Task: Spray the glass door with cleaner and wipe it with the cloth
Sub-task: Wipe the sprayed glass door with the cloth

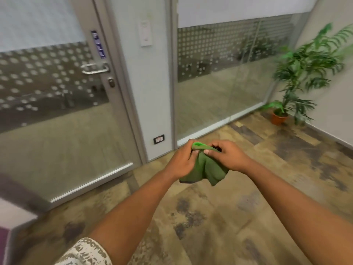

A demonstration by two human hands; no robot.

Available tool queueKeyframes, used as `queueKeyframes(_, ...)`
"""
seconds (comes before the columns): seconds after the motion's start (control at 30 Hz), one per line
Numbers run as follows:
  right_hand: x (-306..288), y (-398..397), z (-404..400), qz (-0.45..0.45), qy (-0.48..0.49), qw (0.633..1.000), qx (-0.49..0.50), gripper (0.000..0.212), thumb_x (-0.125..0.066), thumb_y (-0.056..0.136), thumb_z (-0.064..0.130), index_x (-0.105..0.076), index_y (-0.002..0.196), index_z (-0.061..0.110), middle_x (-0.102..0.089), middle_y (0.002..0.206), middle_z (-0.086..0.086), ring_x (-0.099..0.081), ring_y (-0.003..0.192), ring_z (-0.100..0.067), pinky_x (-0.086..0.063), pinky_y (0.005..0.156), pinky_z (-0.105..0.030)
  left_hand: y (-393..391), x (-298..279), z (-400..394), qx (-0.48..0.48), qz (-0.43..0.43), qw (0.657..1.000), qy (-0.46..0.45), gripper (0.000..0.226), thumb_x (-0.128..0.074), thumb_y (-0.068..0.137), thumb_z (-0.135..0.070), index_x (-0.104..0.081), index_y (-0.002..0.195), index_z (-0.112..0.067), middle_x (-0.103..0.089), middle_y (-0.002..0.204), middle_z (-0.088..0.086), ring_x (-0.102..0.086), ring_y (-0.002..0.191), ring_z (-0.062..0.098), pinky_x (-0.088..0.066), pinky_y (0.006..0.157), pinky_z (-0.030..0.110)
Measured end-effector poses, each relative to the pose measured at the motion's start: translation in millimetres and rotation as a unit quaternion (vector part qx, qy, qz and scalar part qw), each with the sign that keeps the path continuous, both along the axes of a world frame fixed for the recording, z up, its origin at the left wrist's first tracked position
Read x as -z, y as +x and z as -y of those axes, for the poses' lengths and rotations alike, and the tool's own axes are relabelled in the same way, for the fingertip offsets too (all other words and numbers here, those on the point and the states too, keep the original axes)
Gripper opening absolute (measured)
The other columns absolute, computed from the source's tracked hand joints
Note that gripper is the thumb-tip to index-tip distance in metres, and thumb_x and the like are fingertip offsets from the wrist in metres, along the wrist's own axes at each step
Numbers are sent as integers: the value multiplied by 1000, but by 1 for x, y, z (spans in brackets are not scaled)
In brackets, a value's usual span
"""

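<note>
A green cloth (207,169) hangs bunched between both hands, low in front of me above the floor. My left hand (181,161) pinches its top edge from the left, and my right hand (227,155) grips the same edge from the right. The glass door (57,131) stands to the left, with a dotted frosted band, a grey metal frame and a lever handle (95,68). Both hands are well clear of the glass. No spray bottle shows in the head view.
A fixed glass partition (219,92) runs to the right of a white wall panel (150,92) with a switch and a low socket. A potted plant (298,77) stands in the right corner. Patterned carpet (210,217) covers the floor.
</note>
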State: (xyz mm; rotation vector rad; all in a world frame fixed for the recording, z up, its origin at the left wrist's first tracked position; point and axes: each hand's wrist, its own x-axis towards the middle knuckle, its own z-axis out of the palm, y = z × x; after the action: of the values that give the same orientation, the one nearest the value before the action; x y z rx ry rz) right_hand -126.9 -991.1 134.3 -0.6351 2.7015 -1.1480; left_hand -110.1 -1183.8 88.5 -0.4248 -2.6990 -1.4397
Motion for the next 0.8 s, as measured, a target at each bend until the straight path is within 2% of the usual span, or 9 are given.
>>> queueKeyframes(0.03, -4, 0, 24, 0, -9, 1000, -10, 12, -64, 95, 22, -72, 89, 16, -69, 76, 8, -58, 65, 3, -43, 61, -18, 4, 2, 24, -13, 12, 1000, 11, 25, -47, 103, -27, -50, 127, -22, -63, 115, -4, -60, 105, 16, -48, 87, 35)
queueKeyframes(0.1, -7, -1, 66, 17, -48, 998, -22, 15, -62, 96, 21, -72, 92, 11, -72, 81, -4, -60, 69, -2, -47, 66, -24, 14, 3, 68, -28, 32, 998, 35, 35, -53, 98, -36, -47, 132, -29, -64, 123, -5, -63, 111, 17, -54, 94, 39)
queueKeyframes(0.2, -8, -4, 122, 60, -97, 993, -40, 19, -57, 100, 24, -71, 93, 13, -73, 86, -8, -63, 74, -9, -52, 69, -29, 26, 1, 126, -76, 52, 993, 68, 41, -60, 91, -28, -48, 131, -30, -66, 123, -3, -66, 110, 19, -55, 98, 42)
queueKeyframes(0.27, -12, -5, 157, 82, -122, 987, -58, 20, -55, 101, 24, -70, 95, 13, -73, 87, -8, -64, 75, -10, -52, 70, -30, 31, -3, 163, -123, 66, 986, 94, 38, -60, 91, -18, -53, 127, -26, -68, 119, -4, -68, 108, 20, -54, 100, 43)
queueKeyframes(0.37, -18, -14, 210, 107, -161, 979, -71, 22, -53, 102, 25, -67, 98, 8, -72, 88, -12, -64, 79, -16, -52, 74, -34, 30, -6, 219, -172, 67, 977, 101, 28, -59, 89, -18, -63, 117, -23, -74, 112, -5, -70, 106, 16, -54, 99, 44)
queueKeyframes(0.5, -20, -32, 264, 143, -219, 962, -72, 36, -54, 95, 43, -63, 90, 8, -63, 81, -8, -57, 75, -21, -45, 73, -38, 29, -11, 271, -238, 40, 964, 109, 7, -60, 98, -19, -67, 98, -23, -75, 91, -2, -67, 84, 11, -57, 88, 46)
queueKeyframes(0.57, -19, -42, 294, 169, -253, 950, -78, 33, -54, 98, 39, -63, 89, 8, -66, 81, -7, -60, 75, -20, -47, 72, -34, 26, -16, 298, -275, 16, 956, 100, 7, -60, 98, -21, -67, 96, -20, -73, 85, -1, -63, 78, 11, -55, 83, 46)
queueKeyframes(0.67, -18, -58, 334, 207, -293, 929, -91, 24, -48, 104, 25, -68, 93, 15, -75, 85, -2, -69, 76, -13, -54, 67, -27, 17, -30, 336, -328, -17, 944, 28, 11, -60, 98, -23, -69, 101, -19, -66, 83, -4, -57, 90, 16, -52, 85, 40)
queueKeyframes(0.8, -19, -84, 386, 268, -333, 896, -123, 26, -46, 104, 23, -69, 112, 12, -76, 105, -10, -72, 94, -20, -56, 81, -33, 6, -56, 376, -425, -38, 891, -152, 19, -56, 98, -34, -69, 110, -29, -71, 96, -2, -62, 103, 23, -47, 80, 34)
